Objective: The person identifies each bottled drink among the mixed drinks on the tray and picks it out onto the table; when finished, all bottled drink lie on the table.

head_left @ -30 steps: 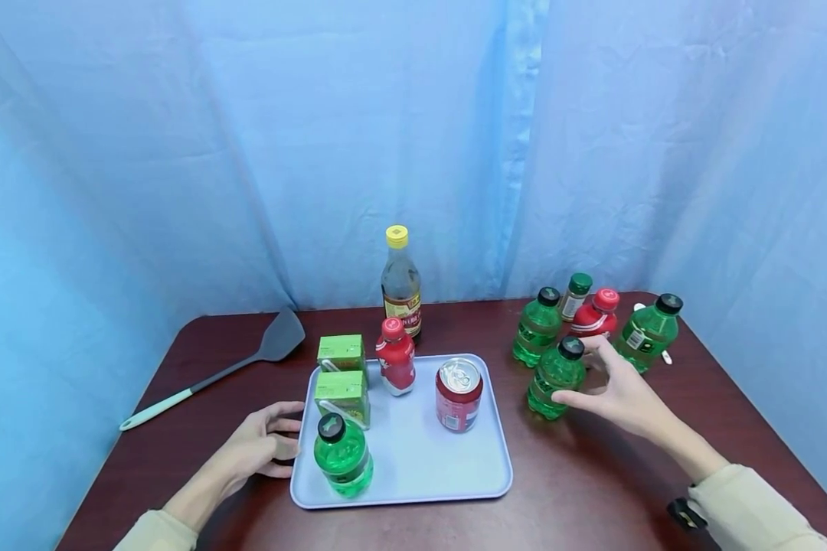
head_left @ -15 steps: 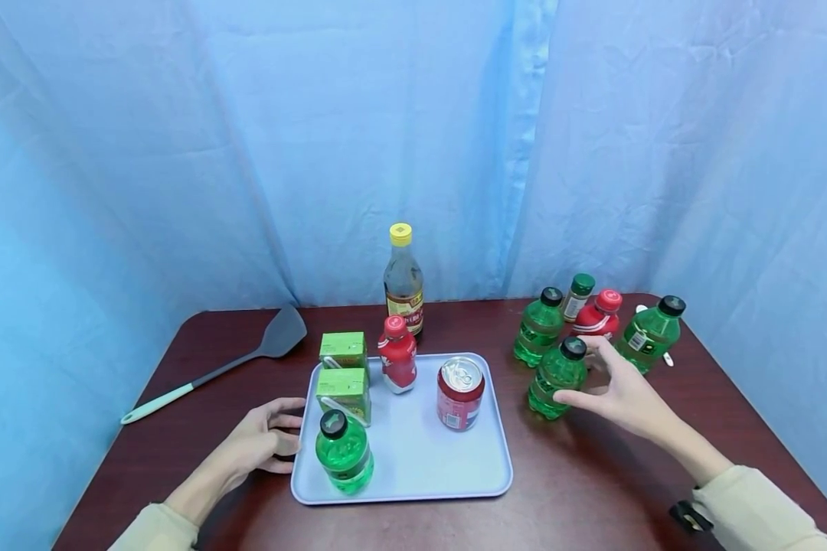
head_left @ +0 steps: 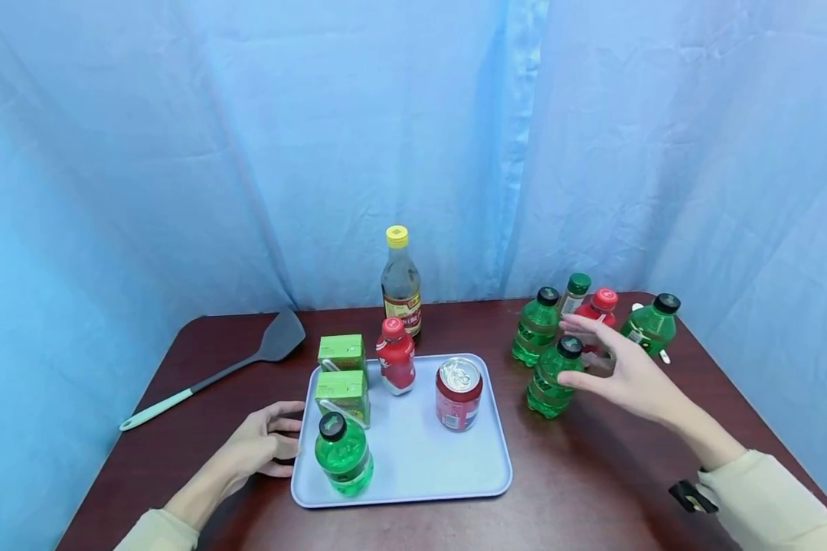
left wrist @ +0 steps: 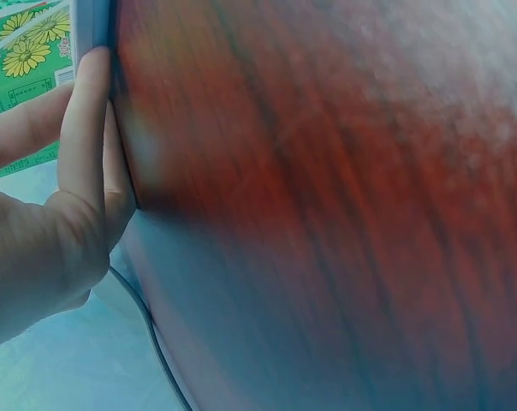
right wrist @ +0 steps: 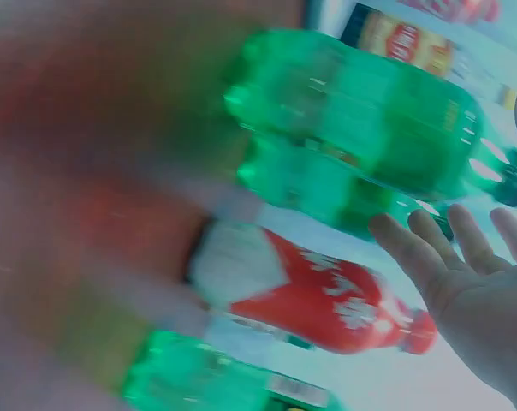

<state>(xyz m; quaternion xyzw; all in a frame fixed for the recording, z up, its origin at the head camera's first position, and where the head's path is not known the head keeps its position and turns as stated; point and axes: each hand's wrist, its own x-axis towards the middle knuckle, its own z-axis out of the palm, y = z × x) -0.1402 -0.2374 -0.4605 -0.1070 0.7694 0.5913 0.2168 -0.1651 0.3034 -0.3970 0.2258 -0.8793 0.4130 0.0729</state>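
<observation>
1. Green plastic bottle with a black cap [head_left: 546, 390]: it stands upright on the dark red-brown wooden table [head_left: 448, 528], right of the pale lilac rectangular tray [head_left: 420, 467].
2. What has just changed: the right hand [head_left: 637, 379] has spread wider and its fingers have risen towards cap height, while the bottle stands where it was. I judge that the bottle is ungripped and bears its own weight.
3. The bottle lies between that hand's thumb and raised fingers in the head view; whether the thumb touches it, I cannot tell. A second green plastic bottle [head_left: 534, 337] stands just beyond, slightly left.
4. The left hand [head_left: 251, 444], well apart from the bottle, rests relaxed fingers against the tray's left rim.
</observation>
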